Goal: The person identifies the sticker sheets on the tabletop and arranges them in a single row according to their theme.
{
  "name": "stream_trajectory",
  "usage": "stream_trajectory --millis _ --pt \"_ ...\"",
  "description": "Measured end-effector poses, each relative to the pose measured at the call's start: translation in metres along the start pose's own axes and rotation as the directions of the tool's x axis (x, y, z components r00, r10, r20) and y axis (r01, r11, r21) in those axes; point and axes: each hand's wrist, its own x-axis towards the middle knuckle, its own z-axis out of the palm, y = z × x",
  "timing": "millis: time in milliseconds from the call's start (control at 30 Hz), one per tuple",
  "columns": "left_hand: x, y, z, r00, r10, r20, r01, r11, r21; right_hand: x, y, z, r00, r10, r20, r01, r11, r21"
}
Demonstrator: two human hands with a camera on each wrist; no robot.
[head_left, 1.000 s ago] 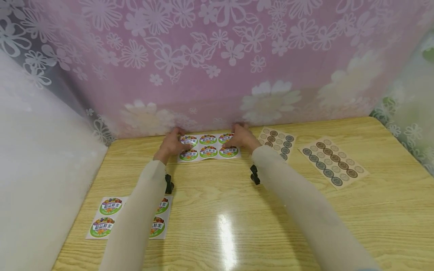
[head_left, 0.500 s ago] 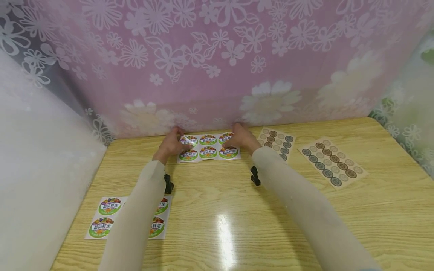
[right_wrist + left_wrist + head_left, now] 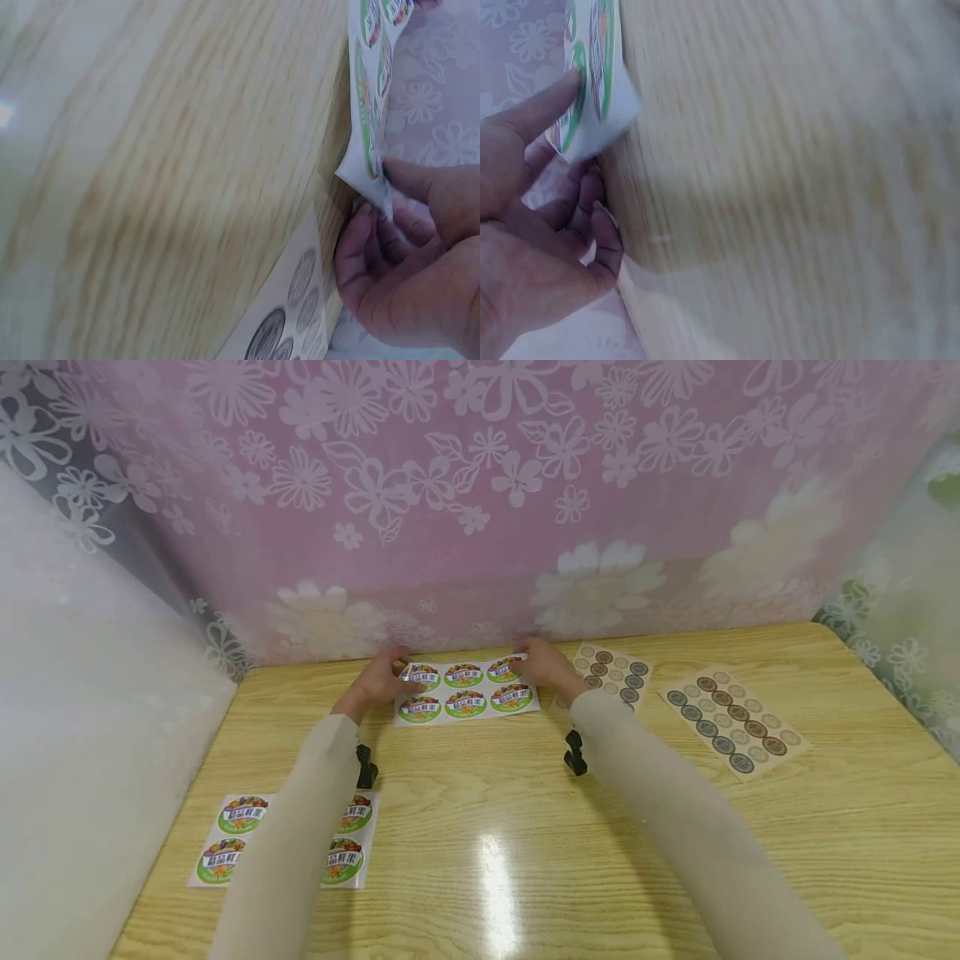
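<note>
A white sheet of round fruit stickers (image 3: 465,703) with green borders lies near the table's back edge. Its left end is pinched by my left hand (image 3: 373,681), thumb on the printed face. At the far end, my right hand (image 3: 551,668) pinches the upper right corner. In the left wrist view the thumb presses a sticker (image 3: 576,101), and the sheet's corner bends off the wood. The right wrist view has the sheet (image 3: 367,112) raised on edge, its corner between thumb and curled fingers (image 3: 360,247).
Another fruit sticker sheet (image 3: 352,868) lies at the front left, partly under the left sleeve (image 3: 277,852). Two tan sheets of round brown and grey stickers lie right of my right hand: a nearer one (image 3: 617,664) and a farther one (image 3: 735,720). A pink floral curtain (image 3: 465,585) hangs behind the table.
My right hand has shifted slightly right, its thumb sliding off the sticker toward the sheet's corner. The held sheet sits a little lower and farther right in the head view.
</note>
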Motion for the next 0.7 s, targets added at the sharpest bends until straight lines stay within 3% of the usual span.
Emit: stream_trajectory --millis 167,367,533,700 --pt "-0.005 -0.005 -0.001 0.999 0.021 -0.028 -0.022 0.999 -0.029 -0.005 0.006 -0.004 0.999 -0.044 -0.026 0.046 0.995 0.086" --pt "-0.012 -0.009 -0.005 0.998 0.053 -0.043 -0.055 0.998 -0.045 -0.023 0.005 -0.014 0.996 -0.08 -0.049 0.083 0.994 0.075" --pt "-0.027 -0.005 -0.01 0.996 0.083 -0.044 -0.087 0.992 -0.086 -0.037 0.002 -0.02 0.989 -0.134 -0.055 0.138 0.988 0.073" --pt "-0.045 -0.003 -0.011 0.996 0.09 -0.001 -0.09 0.991 -0.098 -0.058 -0.002 -0.024 0.979 -0.195 -0.054 0.198 0.979 0.048"
